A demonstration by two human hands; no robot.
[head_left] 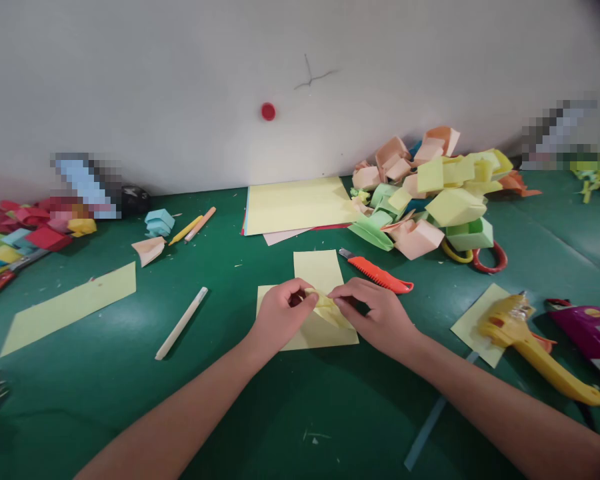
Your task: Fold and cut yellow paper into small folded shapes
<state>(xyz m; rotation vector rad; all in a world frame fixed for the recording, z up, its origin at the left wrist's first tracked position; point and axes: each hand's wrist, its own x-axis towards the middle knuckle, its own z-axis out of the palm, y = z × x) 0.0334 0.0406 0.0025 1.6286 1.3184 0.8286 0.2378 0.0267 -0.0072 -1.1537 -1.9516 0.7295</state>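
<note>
Folded paper (334, 313) is pinched by the thumb and fingers of the left hand (286, 310), and its far edge is nipped by the fingertips of the right hand (377, 310). Beneath the grip a yellow sheet (305, 341) is partly covered; whether it is touched by the fold cannot be told. Just beyond the right hand a red cutter (380, 274) is seen, and farther right a glue gun (523, 333). Creases could be skewed by uneven pulling, and the cutter could be knocked if the right hand is pushed forward.
</note>
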